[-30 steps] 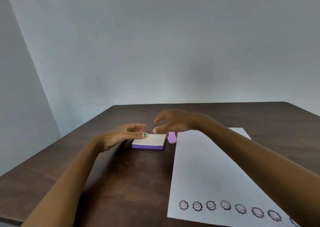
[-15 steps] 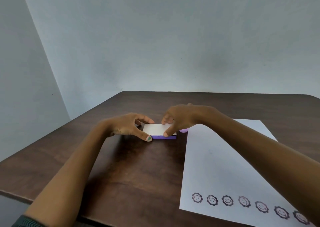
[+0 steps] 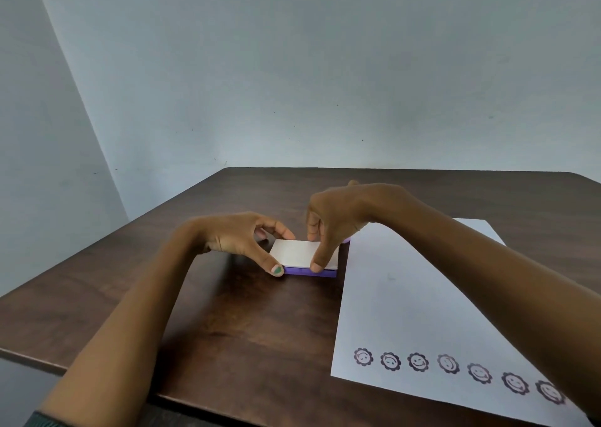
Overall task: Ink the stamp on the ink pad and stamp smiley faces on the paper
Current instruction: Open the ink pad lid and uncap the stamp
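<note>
A flat ink pad with a white lid and purple base lies shut on the dark table, just left of the paper. My left hand pinches its left end between thumb and forefinger. My right hand grips the lid from above, thumb on the near edge, fingers on the far edge. A sliver of the pink-purple stamp shows behind my right hand, at the paper's corner. The white paper carries a row of several purple smiley stamps along its near edge.
The dark wooden table stands against grey walls, its near edge low in view and its left edge running diagonally away. My right forearm crosses above the paper's right side.
Both hands came down onto the ink pad and took hold of it, the left at its end, the right over the lid. The view shifted, so everything sits more to the right.
</note>
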`<state>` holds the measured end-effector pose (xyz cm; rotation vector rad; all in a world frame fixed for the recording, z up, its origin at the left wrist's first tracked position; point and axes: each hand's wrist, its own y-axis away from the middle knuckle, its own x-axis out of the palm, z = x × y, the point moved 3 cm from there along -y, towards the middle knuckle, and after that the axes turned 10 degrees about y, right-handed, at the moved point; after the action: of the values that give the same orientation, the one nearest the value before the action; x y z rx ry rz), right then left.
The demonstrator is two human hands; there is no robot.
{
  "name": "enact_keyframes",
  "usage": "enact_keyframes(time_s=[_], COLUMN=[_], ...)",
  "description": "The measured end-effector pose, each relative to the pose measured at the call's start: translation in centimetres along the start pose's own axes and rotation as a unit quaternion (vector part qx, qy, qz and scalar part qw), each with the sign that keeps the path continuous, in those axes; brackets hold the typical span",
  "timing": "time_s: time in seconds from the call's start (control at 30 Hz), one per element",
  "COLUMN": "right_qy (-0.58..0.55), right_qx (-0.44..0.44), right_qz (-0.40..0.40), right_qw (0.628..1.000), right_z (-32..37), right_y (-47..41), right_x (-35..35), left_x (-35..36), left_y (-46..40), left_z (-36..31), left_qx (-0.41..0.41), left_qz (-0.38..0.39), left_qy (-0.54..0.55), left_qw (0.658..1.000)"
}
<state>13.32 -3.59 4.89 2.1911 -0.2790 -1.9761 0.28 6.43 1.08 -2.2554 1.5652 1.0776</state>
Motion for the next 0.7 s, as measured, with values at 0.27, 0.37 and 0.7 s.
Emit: enact_keyframes(time_s=[0.27, 0.37, 0.7], right_qy=[-0.049, -0.077, -0.148], right_qx=[-0.020, -0.026, -0.004], right_qz=[-0.026, -0.021, -0.026], right_qw=[0.998, 0.996, 0.989], right_z=[0.1, -0.1, -1.3], right_y=[0.2, 0.3, 1.1], right_x=[-0.2, -0.3, -0.5], left_x=[-0.6, -0.8, -1.1], left_y=[0.7, 0.9, 1.2], left_z=[0.4, 0.5, 0.4], left_qx=[-0.009, -0.010, 0.011], left_qz=[0.003, 0.004, 0.000], left_qy=[-0.012, -0.010, 0.007], left_qw=[1.000, 1.000, 1.000])
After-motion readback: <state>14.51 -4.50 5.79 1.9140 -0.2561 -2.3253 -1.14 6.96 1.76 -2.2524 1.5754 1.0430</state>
